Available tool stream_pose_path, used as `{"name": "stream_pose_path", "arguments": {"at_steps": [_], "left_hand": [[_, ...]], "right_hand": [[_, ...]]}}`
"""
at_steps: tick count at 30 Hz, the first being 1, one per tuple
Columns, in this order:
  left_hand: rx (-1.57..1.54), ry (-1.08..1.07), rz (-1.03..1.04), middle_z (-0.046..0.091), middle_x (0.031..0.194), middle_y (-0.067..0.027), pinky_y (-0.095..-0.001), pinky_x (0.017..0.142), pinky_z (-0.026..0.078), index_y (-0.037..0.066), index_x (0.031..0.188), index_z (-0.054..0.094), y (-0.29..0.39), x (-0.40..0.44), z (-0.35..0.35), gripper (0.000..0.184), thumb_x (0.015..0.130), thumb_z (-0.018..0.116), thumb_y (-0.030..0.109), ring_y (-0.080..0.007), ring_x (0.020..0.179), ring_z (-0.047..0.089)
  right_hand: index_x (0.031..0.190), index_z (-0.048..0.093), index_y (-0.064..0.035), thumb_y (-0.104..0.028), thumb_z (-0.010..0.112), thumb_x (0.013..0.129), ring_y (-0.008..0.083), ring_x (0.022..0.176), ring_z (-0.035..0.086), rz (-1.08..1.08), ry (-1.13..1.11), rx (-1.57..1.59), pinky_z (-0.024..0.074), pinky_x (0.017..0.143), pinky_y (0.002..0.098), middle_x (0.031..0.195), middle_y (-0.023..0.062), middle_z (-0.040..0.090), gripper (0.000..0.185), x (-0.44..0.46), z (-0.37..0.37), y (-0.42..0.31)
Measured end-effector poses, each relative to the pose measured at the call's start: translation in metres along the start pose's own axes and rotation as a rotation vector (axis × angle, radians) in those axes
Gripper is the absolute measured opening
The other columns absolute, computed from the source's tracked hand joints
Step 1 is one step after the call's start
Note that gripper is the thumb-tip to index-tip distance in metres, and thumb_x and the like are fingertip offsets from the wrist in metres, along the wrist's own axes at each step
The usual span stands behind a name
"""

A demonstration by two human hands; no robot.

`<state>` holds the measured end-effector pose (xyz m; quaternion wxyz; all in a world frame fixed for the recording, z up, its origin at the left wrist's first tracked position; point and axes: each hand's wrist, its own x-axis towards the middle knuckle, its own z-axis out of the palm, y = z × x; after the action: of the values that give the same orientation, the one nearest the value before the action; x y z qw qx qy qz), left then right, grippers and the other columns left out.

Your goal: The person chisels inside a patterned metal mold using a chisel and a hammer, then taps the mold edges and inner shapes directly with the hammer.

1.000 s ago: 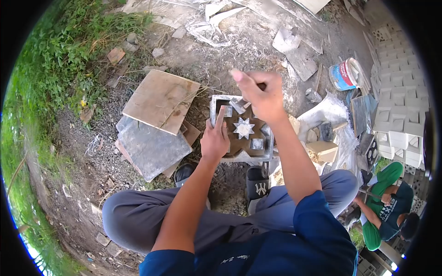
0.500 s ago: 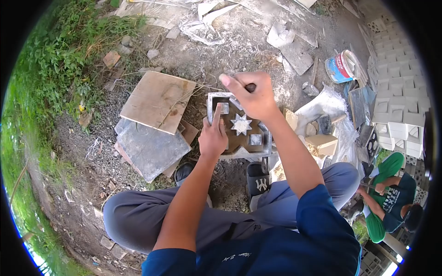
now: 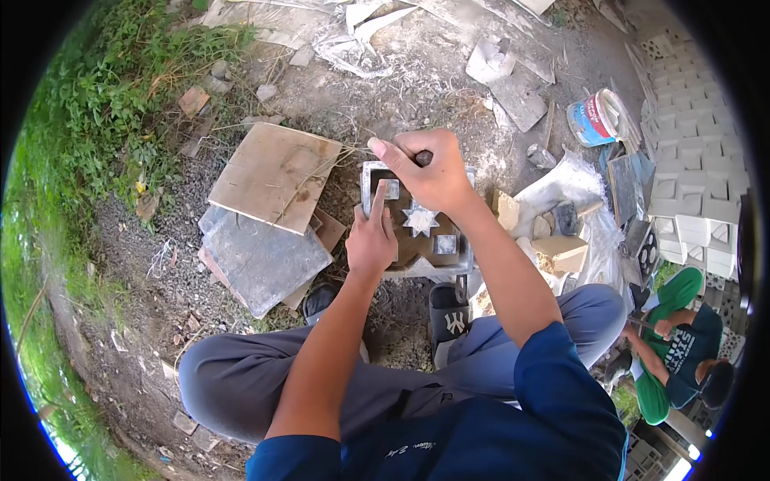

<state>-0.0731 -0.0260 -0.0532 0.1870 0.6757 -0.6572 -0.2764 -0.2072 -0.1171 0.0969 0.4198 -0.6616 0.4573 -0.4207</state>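
A square metal mould [image 3: 366, 191] with raised square blocks and a star-shaped piece [image 3: 420, 219] in its middle lies on the ground before me. My left hand [image 3: 371, 239] rests on the mould's left side, index finger stretched out to the upper left block [image 3: 390, 189]. Above the mould's upper part, my right hand [image 3: 433, 170] is a fist around a dark round-ended handle [image 3: 423, 158], thumb pointing up and left. The rest of that tool is hidden under the hand.
Wooden board [image 3: 275, 178] and grey slab [image 3: 266, 260] lie to the left. A paint bucket [image 3: 594, 119], plastic sheet [image 3: 568, 181] and broken block [image 3: 561, 253] are to the right. Another person [image 3: 691, 353] sits at far right near stacked pale blocks [image 3: 695, 172].
My right hand has shifted left over the mould, still closed on the handle. My left hand keeps its place on the mould's left side.
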Motion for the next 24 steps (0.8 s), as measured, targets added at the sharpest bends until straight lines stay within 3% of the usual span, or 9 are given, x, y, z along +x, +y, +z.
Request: {"name": "stream_pose_path", "arguments": {"at_steps": [2,4,6,8,12,15,20,22,24], "left_hand": [[0.012,0.012,-0.003,0.057,0.113,-0.0243,-0.0553,0.068,0.058,0.038,0.163,0.029,0.000,0.005,0.000,0.058,0.109,0.045,0.028,-0.0463,0.084,0.068],[0.016,-0.029,-0.027,0.057,0.112,-0.0245,-0.0551,0.067,0.058,0.038,0.163,0.028,0.002,-0.001,-0.005,0.059,0.108,0.046,0.028,-0.0463,0.084,0.068],[0.009,-0.018,-0.003,0.057,0.112,-0.0248,-0.0549,0.067,0.059,0.038,0.164,0.028,0.003,-0.002,-0.004,0.060,0.108,0.047,0.027,-0.0463,0.084,0.069],[-0.004,-0.050,-0.030,0.057,0.112,-0.0251,-0.0552,0.071,0.059,0.038,0.164,0.027,0.003,0.001,-0.004,0.060,0.108,0.047,0.028,-0.0462,0.087,0.068],[0.028,-0.020,-0.020,0.057,0.111,-0.0250,-0.0549,0.068,0.059,0.037,0.164,0.028,0.005,-0.001,-0.008,0.060,0.108,0.048,0.027,-0.0459,0.085,0.069],[-0.005,-0.001,0.006,0.058,0.107,-0.0264,-0.0578,0.068,0.058,0.036,0.164,0.028,0.005,0.002,-0.005,0.060,0.108,0.047,0.025,-0.0490,0.081,0.067],[0.015,-0.027,-0.015,0.058,0.109,-0.0263,-0.0579,0.069,0.058,0.035,0.164,0.028,0.005,-0.002,-0.007,0.060,0.108,0.047,0.025,-0.0489,0.081,0.067],[0.005,-0.014,0.006,0.057,0.109,-0.0250,-0.0548,0.066,0.059,0.036,0.163,0.030,0.005,-0.001,-0.004,0.059,0.108,0.047,0.026,-0.0460,0.081,0.068],[0.011,0.001,-0.005,0.057,0.107,-0.0239,-0.0549,0.067,0.058,0.036,0.163,0.030,0.001,0.000,-0.001,0.059,0.108,0.047,0.026,-0.0459,0.082,0.068]], "right_hand": [[0.055,0.044,-0.0029,-0.026,0.074,0.099,0.0063,0.050,0.029,-0.205,0.057,0.073,0.0234,0.046,0.0323,0.050,-0.0009,0.034,0.058,-0.008,-0.008,-0.020],[0.056,0.044,-0.0021,-0.025,0.074,0.100,0.0064,0.050,0.029,-0.204,0.149,0.215,0.0231,0.046,0.0327,0.051,-0.0002,0.034,0.058,-0.015,0.001,-0.012],[0.053,0.044,-0.0053,-0.024,0.072,0.101,0.0044,0.049,0.031,-0.017,-0.013,-0.025,0.0227,0.045,0.0309,0.050,-0.0016,0.038,0.059,-0.004,0.002,0.004],[0.053,0.049,-0.0055,-0.026,0.072,0.102,0.0042,0.049,0.032,-0.069,-0.007,-0.023,0.0231,0.044,0.0300,0.050,-0.0028,0.041,0.057,-0.001,-0.007,-0.002],[0.057,0.052,-0.0017,-0.027,0.072,0.101,0.0050,0.052,0.032,-0.113,0.221,0.308,0.0242,0.046,0.0315,0.052,-0.0034,0.039,0.055,-0.021,-0.011,-0.003],[0.053,0.047,-0.0062,-0.026,0.072,0.102,0.0025,0.050,0.031,-0.021,0.081,-0.042,0.0212,0.045,0.0295,0.051,-0.0062,0.039,0.058,-0.003,-0.005,0.013],[0.058,0.043,-0.0015,-0.024,0.073,0.101,0.0054,0.054,0.029,-0.048,0.239,0.263,0.0227,0.048,0.0321,0.053,-0.0027,0.032,0.057,-0.023,-0.007,-0.003],[0.056,0.045,-0.0032,-0.022,0.071,0.102,0.0046,0.053,0.028,0.006,0.045,-0.038,0.0216,0.046,0.0310,0.052,-0.0047,0.035,0.057,-0.009,-0.005,0.008],[0.056,0.046,-0.0029,-0.023,0.070,0.103,0.0043,0.054,0.029,-0.013,0.067,0.003,0.0227,0.046,0.0305,0.053,-0.0055,0.037,0.057,-0.005,-0.011,-0.004]]}}
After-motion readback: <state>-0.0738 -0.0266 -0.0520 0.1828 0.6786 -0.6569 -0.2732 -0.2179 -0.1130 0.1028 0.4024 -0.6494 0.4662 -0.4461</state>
